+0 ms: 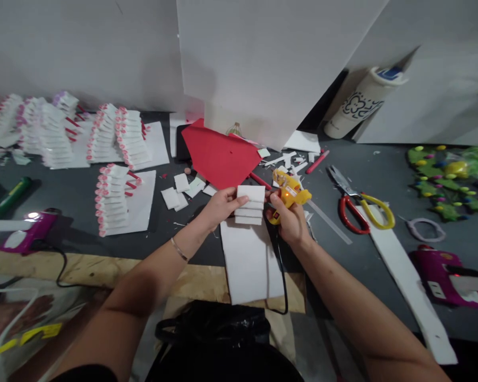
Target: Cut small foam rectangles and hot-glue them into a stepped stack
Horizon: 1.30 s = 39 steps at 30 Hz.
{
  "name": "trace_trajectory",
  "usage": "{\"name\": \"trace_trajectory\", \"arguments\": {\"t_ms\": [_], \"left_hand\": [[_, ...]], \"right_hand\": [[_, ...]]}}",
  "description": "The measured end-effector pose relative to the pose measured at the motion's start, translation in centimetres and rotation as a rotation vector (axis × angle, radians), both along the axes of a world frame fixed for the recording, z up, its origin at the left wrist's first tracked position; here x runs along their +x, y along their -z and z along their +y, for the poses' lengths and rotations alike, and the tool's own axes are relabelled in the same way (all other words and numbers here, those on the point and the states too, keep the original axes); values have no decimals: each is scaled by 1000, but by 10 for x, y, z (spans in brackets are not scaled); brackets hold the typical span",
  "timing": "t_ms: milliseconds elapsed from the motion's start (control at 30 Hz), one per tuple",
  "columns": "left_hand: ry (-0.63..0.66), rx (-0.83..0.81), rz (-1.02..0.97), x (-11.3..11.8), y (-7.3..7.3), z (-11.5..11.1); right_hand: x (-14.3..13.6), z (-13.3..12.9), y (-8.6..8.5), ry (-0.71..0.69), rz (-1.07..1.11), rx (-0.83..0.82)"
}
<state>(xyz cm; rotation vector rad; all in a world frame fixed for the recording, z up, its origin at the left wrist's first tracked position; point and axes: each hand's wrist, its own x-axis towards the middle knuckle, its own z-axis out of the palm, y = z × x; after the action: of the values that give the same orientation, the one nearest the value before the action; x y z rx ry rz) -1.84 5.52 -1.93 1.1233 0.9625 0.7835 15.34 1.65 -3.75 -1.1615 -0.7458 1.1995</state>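
Observation:
My left hand [223, 204] pinches a white foam piece [250, 193], the top one of a stepped row of overlapping white pieces. That row lies at the upper end of a long white foam board [253, 260]. My right hand [290, 216] is wrapped round a yellow hot glue gun [290, 192] with a small orange light on its body. The glue gun is just right of the stepped pieces; whether its nozzle touches them I cannot tell. Its black cord [283, 276] hangs down beside the board. Several loose white squares [170, 198] lie left of my hands.
Red sheet [219, 154] and white scraps [292, 159] lie beyond my hands. Scissors [360, 199] with red and yellow handles rest at right, near a purple glue gun [442, 276]. Finished-looking white stacks [133, 138] stand at left. A tumbler [358, 106] leans at the back.

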Motion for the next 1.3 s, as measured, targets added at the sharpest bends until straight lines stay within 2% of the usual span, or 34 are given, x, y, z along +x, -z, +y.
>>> {"name": "trace_trajectory", "arguments": {"t_ms": [67,167,233,300,433,533,633,833,967,1067,1133,1200,1300], "left_hand": [[36,85,135,-4,1,2],[28,335,444,-14,-4,8],[-59,515,591,-26,-12,14],[-183,615,670,-44,-23,22],[-363,625,831,-89,-35,33],[-293,594,898,-112,-31,29],[-195,588,932,-112,-20,19],[-155,620,1192,-91,-10,13],[-175,580,1133,-105,-9,24],[-319,555,942,-123,-16,31],[-365,477,790,-129,-24,30],[-311,331,630,-126,-33,25],[-180,138,399,-106,-40,16]], "right_hand": [[1,2,2,62,15,14],[5,4,2,107,11,9],[7,4,2,93,9,12],[8,2,1,65,27,22],[9,-4,2,4,70,23],[10,-7,3,-33,93,12],[10,-8,4,-63,104,22],[8,-12,2,-93,122,9],[8,-13,1,-120,114,36],[8,-12,3,-125,121,37],[9,-12,5,-117,130,23],[9,-11,5,-109,134,7],[7,-11,5,-123,116,18]]}}
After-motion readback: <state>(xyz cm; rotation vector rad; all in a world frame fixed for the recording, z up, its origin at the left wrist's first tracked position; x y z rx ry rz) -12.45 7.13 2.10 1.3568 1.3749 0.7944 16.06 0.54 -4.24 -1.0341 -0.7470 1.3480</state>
